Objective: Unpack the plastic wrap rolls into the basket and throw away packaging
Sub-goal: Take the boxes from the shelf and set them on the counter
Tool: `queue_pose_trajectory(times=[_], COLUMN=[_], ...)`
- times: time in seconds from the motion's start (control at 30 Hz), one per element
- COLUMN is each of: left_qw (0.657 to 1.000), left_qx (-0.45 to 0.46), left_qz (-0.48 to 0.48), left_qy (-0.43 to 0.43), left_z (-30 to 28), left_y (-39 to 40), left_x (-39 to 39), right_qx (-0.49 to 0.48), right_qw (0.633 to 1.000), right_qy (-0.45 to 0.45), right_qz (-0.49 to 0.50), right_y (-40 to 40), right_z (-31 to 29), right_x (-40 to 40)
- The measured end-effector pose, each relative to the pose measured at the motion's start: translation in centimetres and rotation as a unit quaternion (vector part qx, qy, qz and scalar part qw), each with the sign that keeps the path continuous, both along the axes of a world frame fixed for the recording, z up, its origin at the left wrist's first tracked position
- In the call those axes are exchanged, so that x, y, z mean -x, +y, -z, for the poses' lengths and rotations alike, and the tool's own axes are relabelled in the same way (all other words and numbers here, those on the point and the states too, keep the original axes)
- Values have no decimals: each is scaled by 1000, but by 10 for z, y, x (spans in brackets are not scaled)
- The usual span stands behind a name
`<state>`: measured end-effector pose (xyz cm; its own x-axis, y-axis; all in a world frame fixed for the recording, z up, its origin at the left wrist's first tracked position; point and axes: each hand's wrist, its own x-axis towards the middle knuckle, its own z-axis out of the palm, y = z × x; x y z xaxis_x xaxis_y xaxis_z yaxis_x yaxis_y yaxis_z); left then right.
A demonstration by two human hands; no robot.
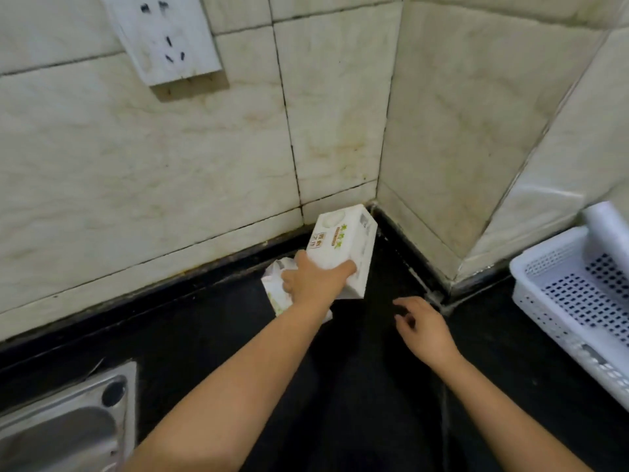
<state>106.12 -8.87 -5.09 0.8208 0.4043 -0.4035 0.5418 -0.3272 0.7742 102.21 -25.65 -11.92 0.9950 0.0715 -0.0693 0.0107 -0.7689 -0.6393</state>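
A white carton (pixel 343 241) with green print stands tilted in the corner of the black counter. My left hand (pixel 315 279) grips its near end, thumb on the right side. Under that hand lies crumpled white packaging (pixel 276 292) with green print. My right hand (pixel 423 327) hovers over the counter to the right of the carton, fingers apart, holding nothing. A white perforated basket (pixel 558 301) sits at the right edge, with a white roll (pixel 609 226) leaning in it.
Tiled walls meet in a corner just behind the carton. A wall socket (pixel 163 35) hangs at the upper left. A steel sink (pixel 64 427) lies at the lower left. The black counter (pixel 204 335) spreads between sink and basket.
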Motion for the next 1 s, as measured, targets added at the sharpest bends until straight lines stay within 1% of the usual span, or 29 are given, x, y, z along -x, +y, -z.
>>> queue_pose_trajectory(times=[0.1, 0.2, 0.27, 0.33, 0.4, 0.43, 0.47, 0.5, 0.57, 0.6, 0.63, 0.67, 0.73, 0.8, 0.83, 0.9, 1.0], left_qw=[999, 995, 992, 992, 991, 993, 996, 996, 977, 964, 956, 961, 981, 987, 987, 988, 987], left_qx=[12, -11, -28, -17, 21, 14, -23, -79, -203, -254, -282, -275, -188, -114, -97, -79, -89], left_qz=[-16, -71, -89, -87, -75, -60, -38, -13, 18, 16, 6, -8, -18, 17, 32, 32, 43], left_qy=[34, 69, 79, 94, 108, 101, 78, 40, -54, -79, -74, -37, 52, 114, 124, 126, 128], left_z=[14, 34, 46, 52, 53, 52, 51, 50, 52, 55, 58, 61, 68, 74, 77, 81, 83], left_y=[-48, -61, -62, -67, -72, -72, -68, -61, -37, -23, -8, 6, 29, 43, 46, 48, 40], left_x=[-24, -38, -43, -45, -45, -44, -41, -37, -24, -17, -11, -7, -1, -1, -4, -10, -20], right_qx=[11, 8, 2, -4, -8, -9, -5, 5, 28, 38, 49, 64, 82, 67, 58, 47, 24], right_qw=[1000, 1000, 1000, 1000, 1000, 1000, 1000, 1000, 999, 999, 999, 997, 994, 994, 995, 997, 998], right_qy=[4, 9, 13, 14, 14, 11, 4, -7, -16, -6, 11, 30, 64, 85, 82, 54, 19], right_qz=[27, 22, 16, 12, 19, 21, 17, 9, 2, 2, -3, -12, -25, -21, -14, 15, 61], right_y=[-32, -53, -60, -59, -50, -44, -38, -30, -16, -9, -2, 4, 16, 26, 30, 36, 42], right_z=[-5, -2, -1, -1, -2, -3, -3, -2, 1, 2, 3, 4, 10, 18, 23, 30, 37], right_x=[3, 2, 1, -3, -11, -17, -24, -31, -47, -55, -63, -72, -85, -91, -92, -91, -88])
